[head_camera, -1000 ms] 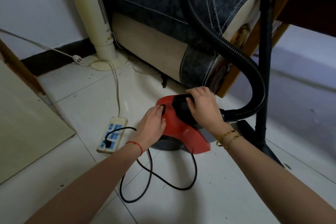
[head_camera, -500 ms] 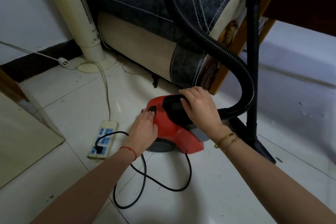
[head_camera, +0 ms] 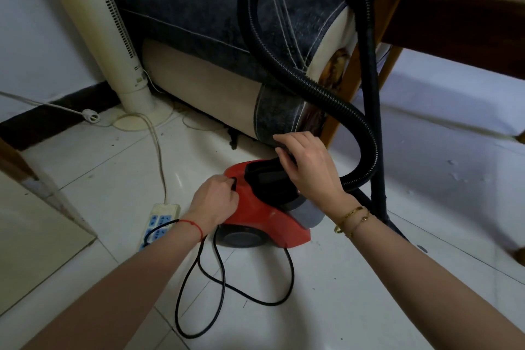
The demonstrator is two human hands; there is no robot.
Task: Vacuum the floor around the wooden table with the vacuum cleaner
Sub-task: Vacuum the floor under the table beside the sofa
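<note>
I'm at the start-up step: my left hand [head_camera: 216, 202] fingertips press together on the switch [head_camera: 234, 182] of the vacuum cleaner [head_camera: 264, 207]. My right hand [head_camera: 308, 163] fingers curl closed over its black handle [head_camera: 267, 175]. Next I'd lift the wand [head_camera: 372, 111] just beyond those fingers

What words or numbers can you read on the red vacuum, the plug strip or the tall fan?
None can be read.
Red vacuum cleaner: no lettering shows.
Power strip: only blue sockets, no readable print.
Tower fan: small marks near its base, too blurred to read.
</note>
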